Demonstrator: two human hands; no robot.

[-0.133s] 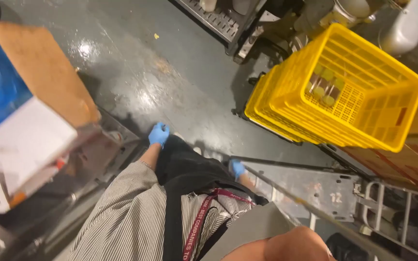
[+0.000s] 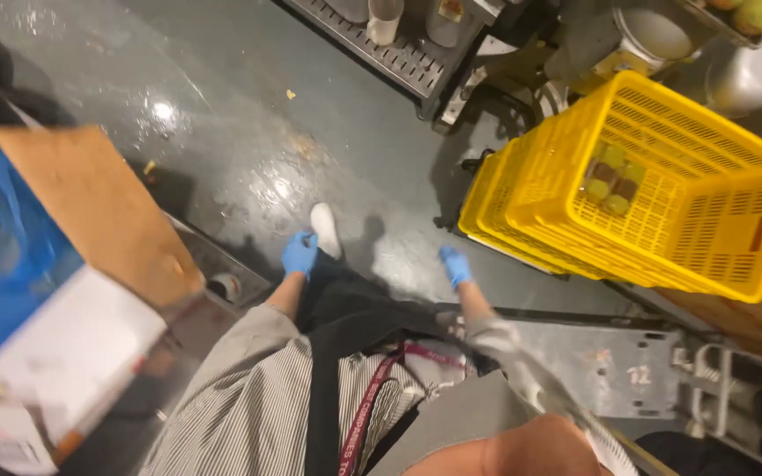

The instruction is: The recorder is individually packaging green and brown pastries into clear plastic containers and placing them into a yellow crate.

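Observation:
Both my hands wear blue gloves and hang low in front of my body, holding nothing. My left hand (image 2: 300, 254) sits just beside my white shoe (image 2: 326, 231) on the wet grey floor (image 2: 249, 132). My right hand (image 2: 456, 264) is a little to the right, near the foot of a stack of yellow plastic crates (image 2: 522, 203). A few small round items (image 2: 615, 181) lie in the top crate. My striped shirt, dark apron and red lanyard (image 2: 368, 405) fill the bottom of the view.
A cardboard box (image 2: 99, 207) with a blue plastic liner (image 2: 2, 256) and a white box (image 2: 63, 353) stand at the left. A metal rack (image 2: 399, 53) with containers is at the top. A metal platform (image 2: 628, 361) lies at the lower right.
My right hand has swung forward, away from my body. My white shoe has come into view by my left hand. The view has shifted slightly.

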